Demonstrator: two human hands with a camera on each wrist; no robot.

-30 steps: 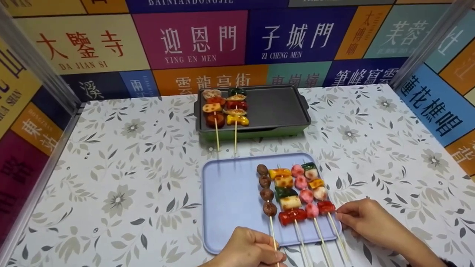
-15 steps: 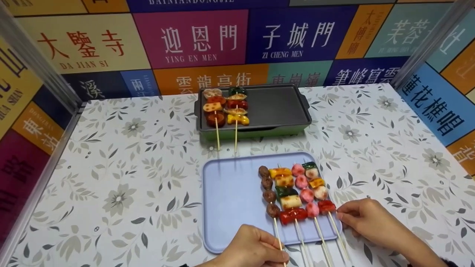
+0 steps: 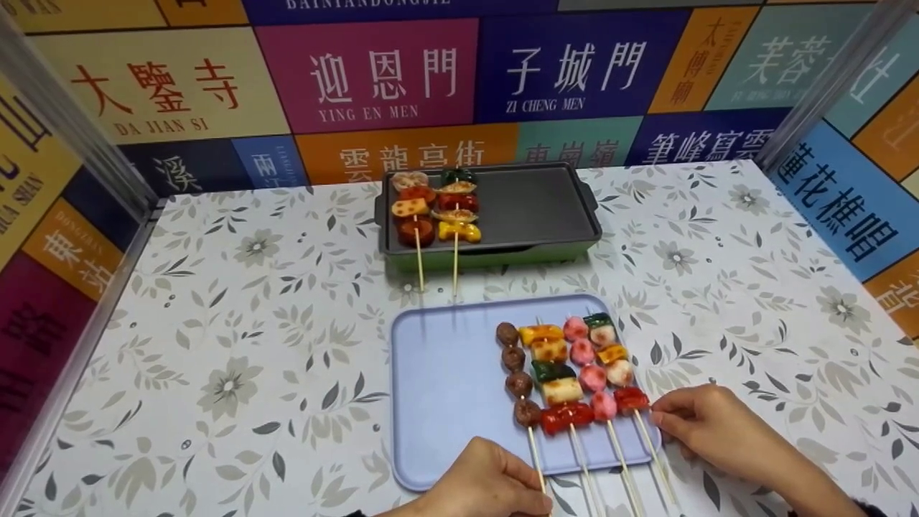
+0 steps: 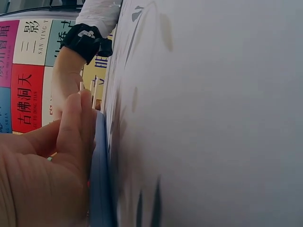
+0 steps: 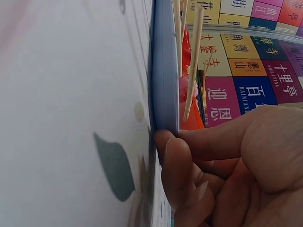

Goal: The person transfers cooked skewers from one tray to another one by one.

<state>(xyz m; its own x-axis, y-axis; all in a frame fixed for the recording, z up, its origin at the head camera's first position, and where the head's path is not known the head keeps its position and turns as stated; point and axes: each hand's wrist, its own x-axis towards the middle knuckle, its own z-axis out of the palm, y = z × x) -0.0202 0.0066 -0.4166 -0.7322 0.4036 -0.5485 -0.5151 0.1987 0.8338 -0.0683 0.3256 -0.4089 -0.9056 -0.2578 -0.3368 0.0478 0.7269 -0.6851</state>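
My left hand (image 3: 482, 482) pinches the wooden stick of a skewer of brown meatballs (image 3: 518, 384). That skewer lies on a pale blue tray (image 3: 445, 380), its stick over the front rim; the fingertips are partly hidden. At the tray's right rim, my right hand (image 3: 725, 431) pinches the edge between thumb and fingers, as the right wrist view shows the tray edge (image 5: 165, 71). Beside the meatballs lie a mixed skewer with a red bottom piece (image 3: 567, 418), a pink-ball skewer (image 3: 593, 378) and another mixed skewer (image 3: 619, 373).
Behind the tray stands a green and black grill pan (image 3: 531, 208). Two skewers lie on its left side, a cheese-like one (image 3: 411, 209) and one with a yellow piece (image 3: 459, 232), sticks toward me. Printed panels (image 3: 373, 72) wall the flower-patterned table (image 3: 230, 323).
The left hand has shifted slightly right with the stick. The meatballs' lower end has swung right, toward the red piece, so the skewer slants. My right hand has stayed at the tray rim.
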